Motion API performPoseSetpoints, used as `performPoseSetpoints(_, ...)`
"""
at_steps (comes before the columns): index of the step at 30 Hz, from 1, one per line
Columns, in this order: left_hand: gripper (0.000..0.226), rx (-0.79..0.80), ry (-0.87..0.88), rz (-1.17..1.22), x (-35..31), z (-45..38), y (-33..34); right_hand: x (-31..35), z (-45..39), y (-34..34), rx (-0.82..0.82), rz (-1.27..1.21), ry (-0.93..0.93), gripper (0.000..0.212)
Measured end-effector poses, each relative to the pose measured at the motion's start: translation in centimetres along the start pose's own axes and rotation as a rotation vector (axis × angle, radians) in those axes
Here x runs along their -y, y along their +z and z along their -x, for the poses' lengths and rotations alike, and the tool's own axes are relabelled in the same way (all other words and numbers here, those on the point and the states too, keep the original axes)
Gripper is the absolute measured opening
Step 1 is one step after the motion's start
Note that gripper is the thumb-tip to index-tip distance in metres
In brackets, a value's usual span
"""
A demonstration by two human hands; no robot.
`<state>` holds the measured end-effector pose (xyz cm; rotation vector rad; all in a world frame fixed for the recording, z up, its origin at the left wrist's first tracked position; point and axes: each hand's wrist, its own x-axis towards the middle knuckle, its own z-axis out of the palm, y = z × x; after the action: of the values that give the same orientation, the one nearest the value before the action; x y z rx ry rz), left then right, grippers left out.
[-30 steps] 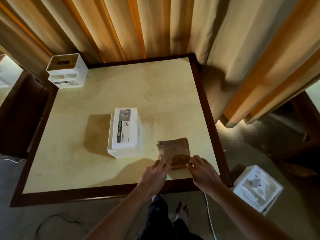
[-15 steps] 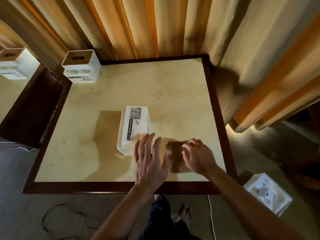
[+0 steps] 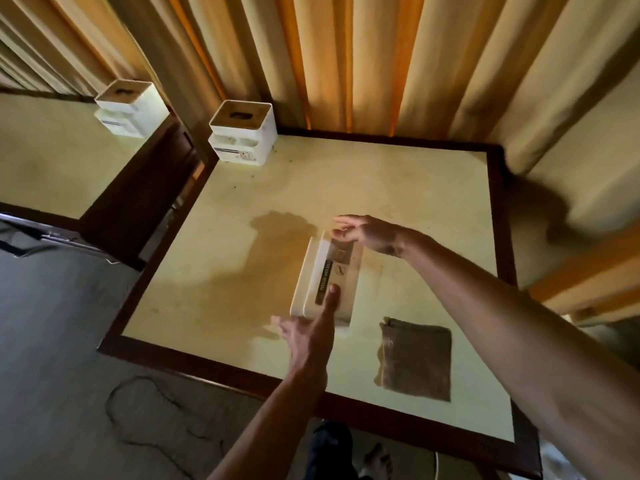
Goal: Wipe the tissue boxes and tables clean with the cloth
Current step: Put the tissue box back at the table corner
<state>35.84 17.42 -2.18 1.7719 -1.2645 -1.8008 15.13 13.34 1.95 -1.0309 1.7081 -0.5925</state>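
Note:
A white tissue box (image 3: pixel 325 278) lies on its side in the middle of the cream table (image 3: pixel 398 188) with a dark brown rim. My left hand (image 3: pixel 310 329) is at the box's near end, thumb laid on its labelled top, fingers stretched out to the left. My right hand (image 3: pixel 363 232) reaches over to the far end, its fingers stretched along that edge. The folded brown cloth (image 3: pixel 415 358) lies flat on the table near the front right, free of both hands. A second, upright tissue box (image 3: pixel 242 136) stands at the far left corner.
A third tissue box (image 3: pixel 130 109) stands on the neighbouring table (image 3: pixel 52 161) to the left, across a dark gap. Striped curtains (image 3: pixel 346 57) hang close behind the table. A thin cable (image 3: pixel 145 410) loops on the floor. My bare foot (image 3: pixel 377 459) is under the front edge.
Both hands let go of the cloth, which now lies on the table. They moved up to the lying tissue box, left at its near end, right at its far end. The view swung left.

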Motion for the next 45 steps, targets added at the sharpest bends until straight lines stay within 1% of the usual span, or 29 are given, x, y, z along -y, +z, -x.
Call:
performPoseSetpoints(1,0.132,0.029,-0.023,0.085,0.2,-0.2,0.1,-0.1,-0.8,-0.3,0.039,0.051,0.034,0.078)
performPoseSetpoints(2,0.124,0.066,-0.04,0.135,0.1,-0.4,0.2,-0.1,-1.4,-0.5,0.077,0.105,0.059,0.084)
performPoseSetpoints(3,0.111,0.107,-0.059,0.165,0.0,-0.4,0.2,0.0,-1.7,-0.7,0.111,0.148,0.072,0.087)
performPoseSetpoints(4,0.094,0.151,-0.073,0.188,0.2,-0.6,0.2,-0.1,-2.0,-0.8,0.143,0.164,0.072,0.085)
performPoseSetpoints(6,0.064,0.225,-0.133,0.229,0.2,-0.7,0.2,-0.1,-2.3,-1.1,0.192,0.123,0.059,0.064)
performPoseSetpoints(7,0.053,0.239,-0.171,0.234,0.1,-0.8,0.2,-0.1,-2.4,-1.2,0.212,0.095,0.056,0.056)
performPoseSetpoints(9,0.038,0.274,-0.223,0.24,0.0,-1.1,0.1,-0.3,-2.6,-1.4,0.238,0.064,0.053,0.053)
performPoseSetpoints(10,0.037,0.294,-0.237,0.252,0.0,-1.4,0.1,-0.5,-2.8,-1.4,0.256,0.051,0.058,0.05)
performPoseSetpoints(12,0.043,0.326,-0.237,0.267,0.0,-1.7,0.0,-1.1,-3.2,-1.4,0.293,-0.009,0.068,0.041)
performPoseSetpoints(15,0.056,0.354,-0.197,0.295,-0.2,-1.9,0.0,-1.7,-3.0,-1.6,0.288,-0.06,0.064,0.045)
performPoseSetpoints(18,0.057,0.382,-0.103,0.282,-0.8,-2.2,0.3,-2.5,-2.1,-2.5,0.272,-0.097,0.053,0.043)
performPoseSetpoints(20,0.061,0.411,0.003,0.241,-1.7,-2.3,0.8,-3.0,-1.1,-3.5,0.235,-0.154,0.024,0.041)
performPoseSetpoints(22,0.064,0.466,0.145,0.183,-3.0,-2.8,1.6,-3.6,0.2,-4.7,0.162,-0.215,-0.028,0.042)
performPoseSetpoints(24,0.066,0.517,0.292,0.159,-4.5,-3.7,2.7,-4.5,1.7,-5.9,0.068,-0.267,-0.08,0.049)
performPoseSetpoints(27,0.078,0.664,0.51,0.134,-6.6,-5.8,4.5,-6.1,3.9,-7.3,-0.043,-0.341,-0.142,0.061)
performPoseSetpoints(29,0.085,0.733,0.544,0.071,-8.2,-7.1,6.0,-7.2,5.1,-7.8,-0.129,-0.397,-0.182,0.069)
performPoseSetpoints(31,0.088,0.8,0.559,0.01,-9.6,-8.1,7.6,-8.4,5.9,-8.2,-0.23,-0.435,-0.196,0.074)
performPoseSetpoints(34,0.095,0.894,0.588,-0.08,-11.3,-9.7,10.2,-10.3,6.4,-8.6,-0.388,-0.49,-0.187,0.072)
performPoseSetpoints(38,0.105,1.009,0.636,-0.213,-12.8,-12.0,13.8,-11.7,6.8,-9.3,-0.509,-0.531,-0.26,0.068)
performPoseSetpoints(41,0.111,1.042,0.65,-0.313,-14.0,-14.0,16.3,-13.1,6.4,-10.0,-0.592,-0.597,-0.339,0.069)
performPoseSetpoints(42,0.112,1.044,0.657,-0.352,-14.4,-14.4,17.0,-13.8,6.1,-10.2,-0.619,-0.605,-0.336,0.071)
performPoseSetpoints(45,0.109,1.056,0.673,-0.436,-15.4,-15.7,20.0,-16.1,4.7,-11.4,-0.726,-0.62,-0.25,0.078)
